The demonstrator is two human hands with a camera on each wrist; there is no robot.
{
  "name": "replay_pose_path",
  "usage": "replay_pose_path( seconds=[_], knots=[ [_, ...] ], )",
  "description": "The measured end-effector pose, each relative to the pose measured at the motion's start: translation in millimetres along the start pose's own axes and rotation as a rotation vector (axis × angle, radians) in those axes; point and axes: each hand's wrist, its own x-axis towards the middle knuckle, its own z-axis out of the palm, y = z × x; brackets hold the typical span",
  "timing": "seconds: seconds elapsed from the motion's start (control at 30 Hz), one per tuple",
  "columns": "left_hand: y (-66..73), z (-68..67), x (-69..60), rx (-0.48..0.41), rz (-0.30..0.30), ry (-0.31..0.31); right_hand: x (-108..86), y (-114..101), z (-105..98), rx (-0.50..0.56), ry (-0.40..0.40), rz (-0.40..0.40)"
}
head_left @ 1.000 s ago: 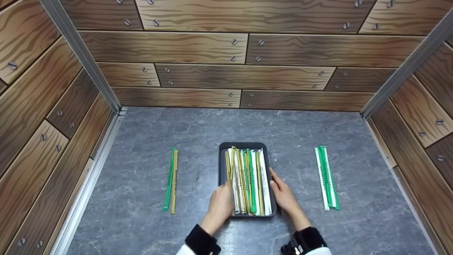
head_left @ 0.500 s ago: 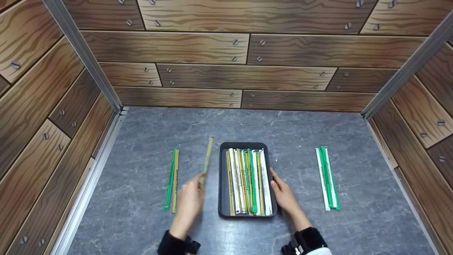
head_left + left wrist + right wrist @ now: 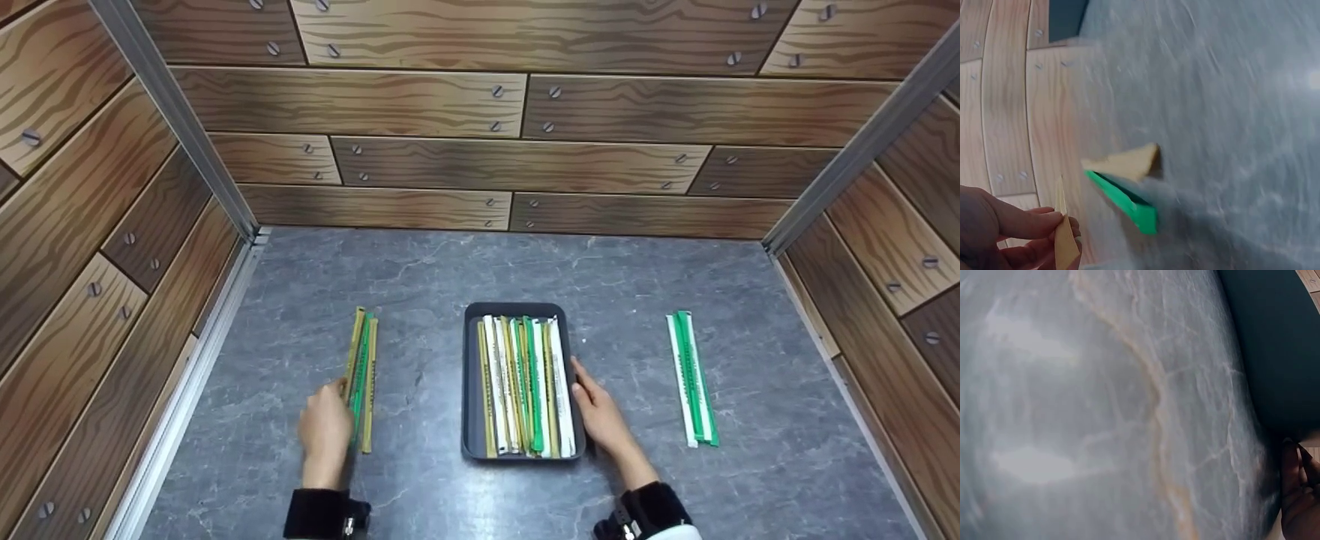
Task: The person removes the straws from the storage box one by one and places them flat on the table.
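My left hand [image 3: 327,421] pinches a slim gold paper-wrapped straw [image 3: 354,339] between thumb and fingers, at the left of the table. In the left wrist view, the wrapper's folded end [image 3: 1066,244] sticks out past the thumb. Right beside it lie a green wrapped straw [image 3: 362,375] and another gold wrapped straw [image 3: 370,397]. A dark rectangular tray [image 3: 517,307] stands in the middle, with several gold, white and green wrapped straws [image 3: 525,382] side by side in it. My right hand [image 3: 606,421] rests against the tray's right side, fingers extended; its fingertips are partly hidden in the right wrist view.
On the right of the grey marbled table [image 3: 420,270] lies a small group of green and white wrapped straws [image 3: 691,379]. Wood-patterned walls [image 3: 420,161] with metal corner posts [image 3: 184,127] enclose the table at the back and both sides.
My left hand has carried a gold wrapped straw out of the tray and leftward, to the left side of the green and gold pair. The right hand and tray have stayed in place.
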Motion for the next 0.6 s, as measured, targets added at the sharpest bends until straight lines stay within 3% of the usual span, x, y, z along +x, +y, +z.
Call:
replay_pose_path(
  seconds=[0.17, 0.4, 0.6],
  knots=[
    [-8.0, 1.3, 5.1, 0.007, -0.016, 0.005, 0.2, 0, 0, -0.013, 0.007, -0.014],
    [-11.0, 6.5, 7.1, 0.007, 0.027, 0.032, 0.3, 0, 0, -0.009, 0.012, -0.026],
    [-13.7, 9.7, 7.3, 0.015, -0.002, 0.018, -0.8, 0, 1, -0.012, 0.017, -0.019]
  ],
)
